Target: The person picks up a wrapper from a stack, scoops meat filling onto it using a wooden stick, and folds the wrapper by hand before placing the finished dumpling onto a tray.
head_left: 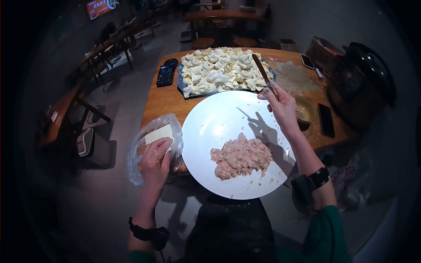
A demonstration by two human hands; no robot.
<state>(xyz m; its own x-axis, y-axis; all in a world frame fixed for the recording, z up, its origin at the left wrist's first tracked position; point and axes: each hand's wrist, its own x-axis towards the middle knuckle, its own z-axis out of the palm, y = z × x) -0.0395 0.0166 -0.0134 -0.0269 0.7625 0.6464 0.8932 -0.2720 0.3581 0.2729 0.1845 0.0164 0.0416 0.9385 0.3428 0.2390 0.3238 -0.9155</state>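
My left hand (155,160) is at the stack of square wonton wrappers (160,134), its fingers pressed together on the near edge of a wrapper. The stack lies in a clear plastic bag (134,158). Raised over the right side of a large white plate (205,118), my right hand (280,105) grips a slim brown filling stick (259,66) pointing up and away. Pink minced meat filling (242,158) with green bits is heaped on the plate. Behind the plate, a dark tray (180,83) is piled with folded wontons (221,70).
A small bowl (307,109) and a dark phone (326,120) sit right of the plate. Behind them are another phone (307,61) and a large black cooker (364,79). A black keypad device (166,73) stands left of the tray. A bin (94,147) is on the floor.
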